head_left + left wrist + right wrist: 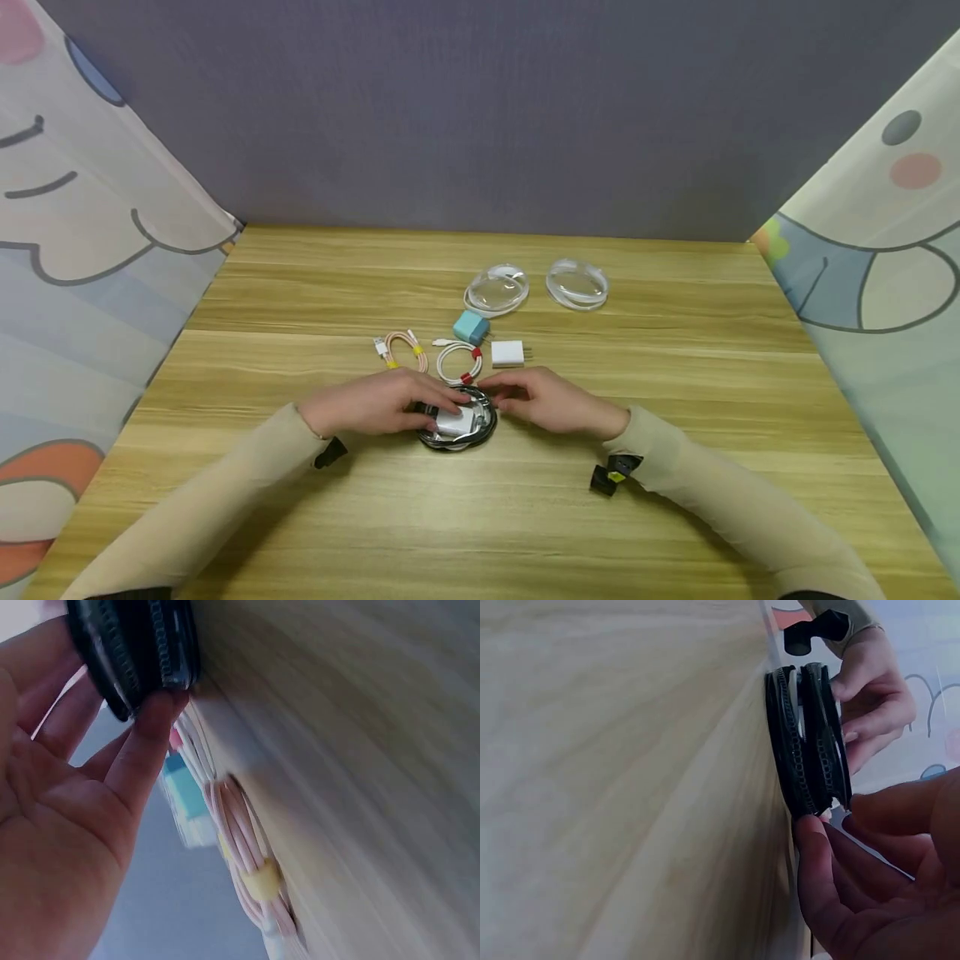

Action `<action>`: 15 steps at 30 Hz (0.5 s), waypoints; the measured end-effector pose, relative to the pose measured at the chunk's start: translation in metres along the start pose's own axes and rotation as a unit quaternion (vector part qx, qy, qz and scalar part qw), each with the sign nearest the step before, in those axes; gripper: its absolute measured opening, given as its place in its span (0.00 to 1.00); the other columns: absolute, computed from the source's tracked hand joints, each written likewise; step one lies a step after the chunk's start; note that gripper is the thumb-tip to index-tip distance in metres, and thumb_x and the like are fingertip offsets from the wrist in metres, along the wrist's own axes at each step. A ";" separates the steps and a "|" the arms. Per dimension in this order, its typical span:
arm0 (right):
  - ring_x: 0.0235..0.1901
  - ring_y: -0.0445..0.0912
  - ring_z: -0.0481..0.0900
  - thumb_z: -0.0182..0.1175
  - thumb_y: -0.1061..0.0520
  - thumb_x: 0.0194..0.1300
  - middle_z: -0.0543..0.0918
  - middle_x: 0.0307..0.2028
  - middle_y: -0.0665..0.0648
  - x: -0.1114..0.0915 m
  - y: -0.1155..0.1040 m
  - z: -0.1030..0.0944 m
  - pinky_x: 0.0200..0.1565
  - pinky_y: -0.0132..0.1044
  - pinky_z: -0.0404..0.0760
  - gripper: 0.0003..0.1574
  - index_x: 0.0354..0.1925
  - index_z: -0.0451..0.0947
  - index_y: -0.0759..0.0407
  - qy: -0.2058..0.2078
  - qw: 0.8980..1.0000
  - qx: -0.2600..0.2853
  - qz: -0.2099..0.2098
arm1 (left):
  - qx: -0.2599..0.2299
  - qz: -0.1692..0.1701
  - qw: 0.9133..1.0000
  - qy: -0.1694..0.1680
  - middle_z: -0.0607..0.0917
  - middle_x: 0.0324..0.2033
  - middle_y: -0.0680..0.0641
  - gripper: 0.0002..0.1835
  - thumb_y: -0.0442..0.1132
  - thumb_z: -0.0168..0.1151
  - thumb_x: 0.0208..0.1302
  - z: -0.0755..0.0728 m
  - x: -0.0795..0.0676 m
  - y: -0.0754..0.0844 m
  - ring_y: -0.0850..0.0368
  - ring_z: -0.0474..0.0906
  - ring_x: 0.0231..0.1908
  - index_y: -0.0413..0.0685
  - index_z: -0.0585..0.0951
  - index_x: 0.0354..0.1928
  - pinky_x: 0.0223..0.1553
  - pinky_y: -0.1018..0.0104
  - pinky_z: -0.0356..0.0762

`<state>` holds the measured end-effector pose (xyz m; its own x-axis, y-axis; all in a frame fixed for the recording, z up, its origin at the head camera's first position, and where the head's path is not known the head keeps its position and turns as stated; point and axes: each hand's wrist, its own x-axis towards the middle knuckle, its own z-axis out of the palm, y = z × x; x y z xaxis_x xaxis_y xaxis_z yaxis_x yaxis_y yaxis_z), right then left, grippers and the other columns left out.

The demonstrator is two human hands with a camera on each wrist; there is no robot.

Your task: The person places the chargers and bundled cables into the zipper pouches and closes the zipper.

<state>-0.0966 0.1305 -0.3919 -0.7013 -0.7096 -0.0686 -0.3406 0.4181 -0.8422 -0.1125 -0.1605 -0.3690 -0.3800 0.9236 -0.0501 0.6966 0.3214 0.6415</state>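
A round clear case with a black zippered rim [486, 423] rests on the table close in front of me, with a white charger [454, 422] showing through its top. My left hand [378, 402] grips the case from the left, fingers over the top and thumb at the near side. At the right edge, my right hand [551, 402] pinches the rim between thumb and fingers. The right wrist view shows two rows of zipper teeth [801, 761] with a gap between the halves. Just beyond the case lie a white cable [442, 360] with red ties and a pink cable [232, 825] with yellow ties.
A teal charger [471, 327] and a white charger [507, 354] lie beyond my hands. Two clear round items with white rims, one on the left [497, 290] and one on the right [577, 284], stand farther back. A grey panel [495, 117] borders the wooden table [675, 333].
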 end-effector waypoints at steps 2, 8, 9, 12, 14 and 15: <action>0.50 0.42 0.81 0.58 0.66 0.70 0.84 0.51 0.54 -0.002 0.001 -0.002 0.53 0.36 0.78 0.24 0.63 0.76 0.61 0.002 1.000 0.001 0.008 | -0.003 0.009 1.000 -0.005 0.73 0.67 0.56 0.23 0.43 0.69 0.65 0.002 0.004 0.001 0.56 0.69 0.66 0.50 0.81 0.62 0.66 0.57 0.66; 0.47 0.41 0.82 0.59 0.68 0.69 0.85 0.48 0.54 -0.007 0.007 -0.005 0.49 0.35 0.80 0.23 0.61 0.77 0.62 0.010 1.000 0.003 0.005 | 0.008 0.018 1.000 -0.023 0.71 0.69 0.53 0.32 0.46 0.76 0.55 0.006 0.014 0.010 0.51 0.64 0.69 0.49 0.80 0.62 0.68 0.55 0.62; 0.47 0.41 0.82 0.59 0.67 0.68 0.85 0.49 0.54 -0.007 0.008 -0.005 0.49 0.35 0.80 0.22 0.60 0.78 0.61 0.015 1.000 -0.006 0.002 | 0.020 0.017 0.999 -0.025 0.71 0.69 0.53 0.31 0.46 0.76 0.56 0.007 0.015 0.012 0.50 0.62 0.70 0.50 0.80 0.63 0.68 0.55 0.61; 0.46 0.41 0.81 0.61 0.67 0.67 0.86 0.48 0.52 -0.007 0.009 -0.005 0.49 0.36 0.80 0.19 0.56 0.82 0.59 0.032 0.999 -0.036 -0.005 | 0.066 0.023 0.997 -0.025 0.70 0.70 0.54 0.28 0.47 0.73 0.60 0.012 0.018 0.016 0.46 0.59 0.72 0.53 0.81 0.63 0.69 0.53 0.59; 0.46 0.41 0.81 0.62 0.67 0.66 0.86 0.48 0.51 -0.007 0.009 -0.005 0.49 0.37 0.80 0.17 0.52 0.84 0.58 0.043 0.998 -0.053 -0.005 | 0.090 0.032 0.995 -0.022 0.70 0.70 0.55 0.27 0.49 0.71 0.62 0.015 0.019 0.018 0.46 0.57 0.73 0.54 0.81 0.63 0.70 0.53 0.59; 0.46 0.41 0.81 0.62 0.67 0.65 0.86 0.47 0.51 -0.007 0.010 -0.005 0.49 0.38 0.80 0.17 0.51 0.85 0.57 0.048 0.997 -0.061 -0.003 | 0.098 0.037 0.994 -0.020 0.70 0.70 0.55 0.26 0.49 0.69 0.63 0.016 0.019 0.019 0.46 0.56 0.73 0.54 0.80 0.63 0.70 0.53 0.59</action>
<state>-0.0979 0.1421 -0.3970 -0.7531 -0.6579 -0.0074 -0.4149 0.4837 -0.7706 -0.0964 -0.1336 -0.3701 -0.3019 0.9525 -0.0406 0.8286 0.2833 0.4828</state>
